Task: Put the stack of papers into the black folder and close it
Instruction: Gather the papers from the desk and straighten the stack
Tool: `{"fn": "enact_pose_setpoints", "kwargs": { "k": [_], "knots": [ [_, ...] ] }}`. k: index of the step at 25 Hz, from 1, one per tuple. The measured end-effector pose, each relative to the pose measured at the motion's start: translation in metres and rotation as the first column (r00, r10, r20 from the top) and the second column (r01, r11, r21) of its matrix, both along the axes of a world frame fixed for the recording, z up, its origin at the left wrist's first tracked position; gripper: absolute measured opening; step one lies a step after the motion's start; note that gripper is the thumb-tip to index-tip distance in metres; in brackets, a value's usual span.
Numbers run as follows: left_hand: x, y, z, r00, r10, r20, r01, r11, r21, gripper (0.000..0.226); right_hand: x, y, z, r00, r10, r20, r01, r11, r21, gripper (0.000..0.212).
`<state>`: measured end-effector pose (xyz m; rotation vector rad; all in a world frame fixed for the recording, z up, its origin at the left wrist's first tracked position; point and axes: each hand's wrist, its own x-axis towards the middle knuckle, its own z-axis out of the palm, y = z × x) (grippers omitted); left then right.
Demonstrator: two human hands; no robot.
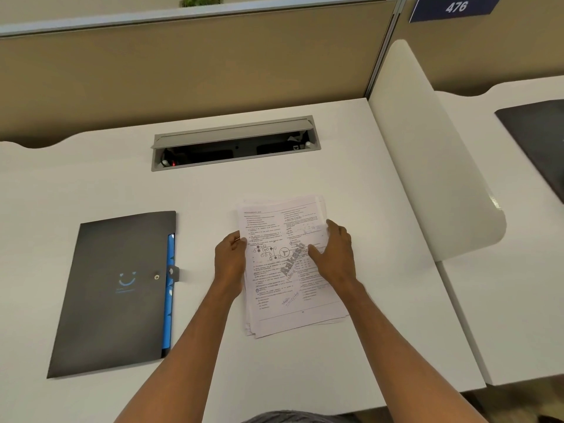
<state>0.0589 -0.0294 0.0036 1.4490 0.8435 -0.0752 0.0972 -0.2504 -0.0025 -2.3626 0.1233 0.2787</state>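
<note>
Folder [113, 294]: shut on desk [305, 377], blue dividers inside, left of papers [290, 270].
Left hand [230, 257]: fingers pinch papers' left edge.
Right hand [334, 254]: fingers together, flat on papers.

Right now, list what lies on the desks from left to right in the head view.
Black folder → left hand → stack of papers → right hand → white divider → dark mat.

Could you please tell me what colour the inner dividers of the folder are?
Bright blue, showing along the right edge of the black folder in the head view.
</note>
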Motion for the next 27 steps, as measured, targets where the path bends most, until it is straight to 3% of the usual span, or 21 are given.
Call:
{"fn": "enact_pose_setpoints", "kwargs": {
  "k": [7, 10, 14, 19, 23, 27],
  "knots": [
    [-0.005, -0.002, 0.003, 0.995, -0.023, 0.096, 0.022, 1.0, 0.011, 0.026, -0.002, -0.002, -0.006, 0.996, 0.089, 0.007, -0.089, 0.989, 0.117, 0.075],
    [-0.007, 0.002, 0.01, 0.987, -0.028, 0.161, 0.031, 0.999, -0.018, 0.026, 0.002, -0.011, -0.004, 0.998, 0.015, -0.053, 0.0, 0.963, 0.268, 0.076],
    [-0.007, 0.012, 0.025, 0.963, -0.049, 0.266, 0.098, 0.98, -0.174, 0.026, 0.01, -0.022, 0.011, 0.974, -0.069, -0.218, 0.181, 0.814, 0.552, 0.08],
    [-0.002, 0.019, 0.049, 0.927, -0.068, 0.37, 0.173, 0.95, -0.259, 0.026, 0.012, -0.026, 0.037, 0.926, 0.195, -0.322, 0.155, 0.583, 0.798, 0.044],
    [0.004, 0.019, 0.068, 0.901, -0.141, 0.41, 0.259, 0.933, -0.248, 0.029, 0.012, -0.018, 0.058, 0.952, 0.128, -0.278, 0.151, 0.592, 0.791, 0.04],
    [0.01, 0.018, 0.084, 0.873, -0.259, 0.414, 0.364, 0.91, -0.199, 0.032, 0.011, -0.014, 0.078, 0.991, 0.05, -0.123, 0.063, 0.635, 0.77, 0.033]
  ]
}}
